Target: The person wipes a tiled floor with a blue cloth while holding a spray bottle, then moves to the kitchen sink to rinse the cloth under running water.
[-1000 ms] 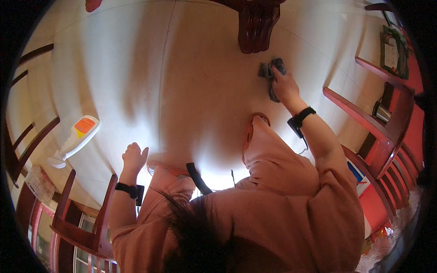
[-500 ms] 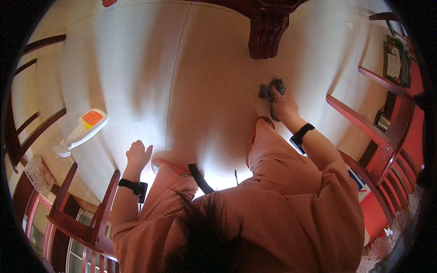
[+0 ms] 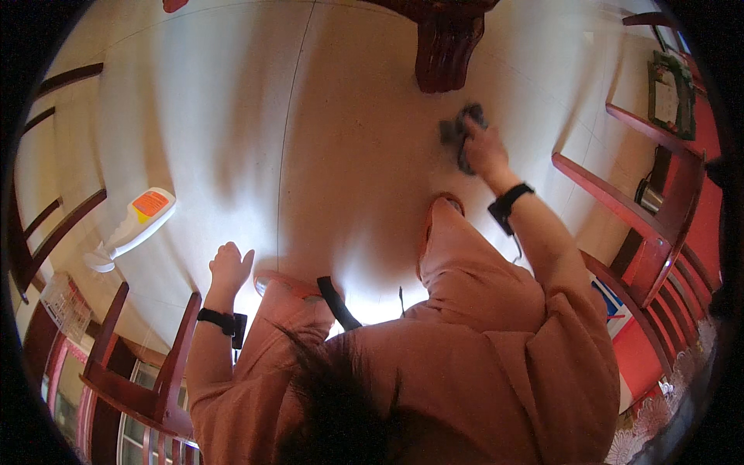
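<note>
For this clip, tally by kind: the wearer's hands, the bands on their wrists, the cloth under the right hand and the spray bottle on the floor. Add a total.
Hands: 2, left hand and right hand
Black wristbands: 2
Dark cloth: 1
White spray bottle: 1
Total: 6

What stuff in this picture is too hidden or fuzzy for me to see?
All in the head view:
- Cloth: its folds are blurred, and the right hand covers part of it.
- Left hand: its palm is turned away from the camera.
- Dark red leg: the upper edge cuts off what it belongs to.
- Red thing: mostly cut off by the upper edge.
- Bottle: its label's print is too small.
</note>
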Motion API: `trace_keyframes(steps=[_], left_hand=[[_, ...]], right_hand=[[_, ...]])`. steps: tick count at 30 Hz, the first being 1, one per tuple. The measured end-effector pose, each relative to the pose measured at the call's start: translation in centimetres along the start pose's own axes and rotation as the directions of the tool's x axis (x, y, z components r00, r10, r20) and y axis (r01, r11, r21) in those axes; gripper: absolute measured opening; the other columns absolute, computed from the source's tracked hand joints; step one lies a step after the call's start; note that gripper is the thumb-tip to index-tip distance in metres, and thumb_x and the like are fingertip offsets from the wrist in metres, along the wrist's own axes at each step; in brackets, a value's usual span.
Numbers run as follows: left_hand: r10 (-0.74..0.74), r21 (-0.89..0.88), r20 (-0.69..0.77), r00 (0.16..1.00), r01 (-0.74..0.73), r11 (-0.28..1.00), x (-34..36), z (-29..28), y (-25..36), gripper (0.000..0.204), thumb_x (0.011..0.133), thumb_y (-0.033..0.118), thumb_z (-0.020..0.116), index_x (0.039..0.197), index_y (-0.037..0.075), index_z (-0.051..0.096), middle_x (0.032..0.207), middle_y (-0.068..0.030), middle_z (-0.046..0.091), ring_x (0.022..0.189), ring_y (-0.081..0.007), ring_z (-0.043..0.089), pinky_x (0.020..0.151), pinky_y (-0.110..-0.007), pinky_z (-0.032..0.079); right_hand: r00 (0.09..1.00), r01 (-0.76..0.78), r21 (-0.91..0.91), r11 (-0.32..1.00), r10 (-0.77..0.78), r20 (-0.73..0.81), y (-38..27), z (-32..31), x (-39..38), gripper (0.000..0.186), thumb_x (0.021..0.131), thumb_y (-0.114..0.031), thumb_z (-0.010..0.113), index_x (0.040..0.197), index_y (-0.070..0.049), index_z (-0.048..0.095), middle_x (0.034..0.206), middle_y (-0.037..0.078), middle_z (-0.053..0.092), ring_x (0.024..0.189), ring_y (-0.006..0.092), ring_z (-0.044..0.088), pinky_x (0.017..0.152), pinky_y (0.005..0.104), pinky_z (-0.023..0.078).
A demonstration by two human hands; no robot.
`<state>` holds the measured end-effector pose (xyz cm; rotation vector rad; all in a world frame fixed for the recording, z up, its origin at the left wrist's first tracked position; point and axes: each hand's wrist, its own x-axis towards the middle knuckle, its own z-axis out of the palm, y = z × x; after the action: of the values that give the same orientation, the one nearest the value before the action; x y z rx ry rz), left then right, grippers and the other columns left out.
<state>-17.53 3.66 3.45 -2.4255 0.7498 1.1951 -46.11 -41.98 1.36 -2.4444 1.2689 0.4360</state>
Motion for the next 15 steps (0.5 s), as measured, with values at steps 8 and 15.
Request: trace_keyframes(steps=[8,15], left_hand=[[-0.046,-0.034,0.033,0.998,0.047,0.998,-0.1,-0.2,0.4,0.046,0.082,0.044,0.057,0.094,0.0,0.053,0.095,-0.0186,0.058,0.088,-0.0347,0.058,0.077,-0.049,0.043],[0.038,0.007,-0.046,0.998,-0.038,0.999,0.1,0.0,0.5,0.04,0.082,0.043,0.059,0.088,0.003,0.053,0.086,-0.0152,0.057,0.082,-0.0336,0.057,0.071,-0.047,0.043]], right_hand=[[0.994,-0.045,-0.036,0.998,0.049,0.101,0.7,0.3,-0.9,0.047,0.082,-0.015,0.048,0.128,-0.021,0.049,0.112,0.028,0.051,0.099,0.0446,0.054,0.082,0.0496,0.047],[0.975,-0.056,-0.085,0.995,0.073,0.209,1.2,0.0,-0.5,0.046,0.081,-0.017,0.049,0.127,-0.019,0.049,0.099,0.028,0.056,0.09,0.0441,0.057,0.075,0.0501,0.048]])
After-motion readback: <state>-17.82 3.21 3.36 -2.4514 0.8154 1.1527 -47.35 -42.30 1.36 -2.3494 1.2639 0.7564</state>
